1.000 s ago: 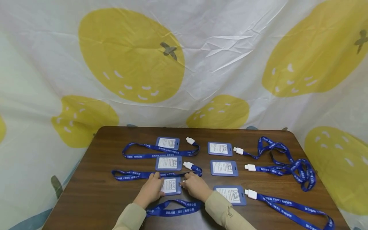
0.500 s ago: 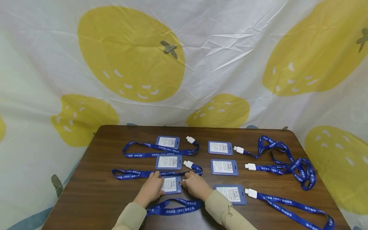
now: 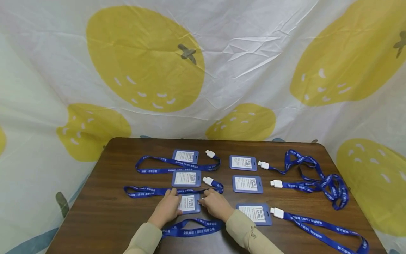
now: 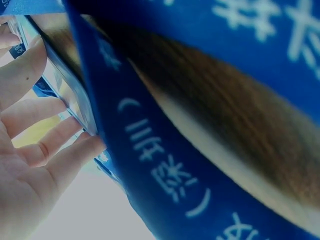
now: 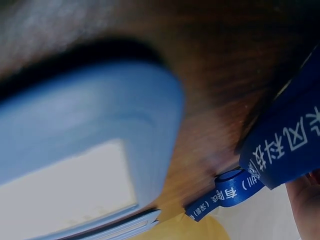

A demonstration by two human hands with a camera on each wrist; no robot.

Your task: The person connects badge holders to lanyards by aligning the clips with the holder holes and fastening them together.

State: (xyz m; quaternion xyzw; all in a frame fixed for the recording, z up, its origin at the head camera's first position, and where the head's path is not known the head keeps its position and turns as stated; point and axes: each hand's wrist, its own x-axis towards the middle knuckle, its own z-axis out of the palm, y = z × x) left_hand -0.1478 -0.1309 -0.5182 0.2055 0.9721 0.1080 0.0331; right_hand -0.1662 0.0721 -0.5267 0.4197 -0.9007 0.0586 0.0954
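Note:
My left hand (image 3: 166,208) grips the left end of a blue ID card holder (image 3: 189,203) lying on the table, with thumb and fingers at its edges. In the left wrist view its fingers line the side of that card holder (image 4: 75,97), partly behind a blue lanyard strap (image 4: 165,165). At the holder's slotted right end, my right hand (image 3: 217,205) pinches a small white clip, mostly hidden by the fingers. The looped lanyard (image 3: 193,233) nearest me lies below both hands. Only a bit of the right hand (image 5: 305,205) shows in its wrist view.
Behind the hands lie two more card holders (image 3: 186,179) with lanyards (image 3: 144,192). To the right, card holders (image 3: 247,184) stand in a column, each facing a white-clipped lanyard (image 3: 317,224). A lemon-patterned cloth (image 3: 241,84) hangs behind the brown table (image 3: 104,215).

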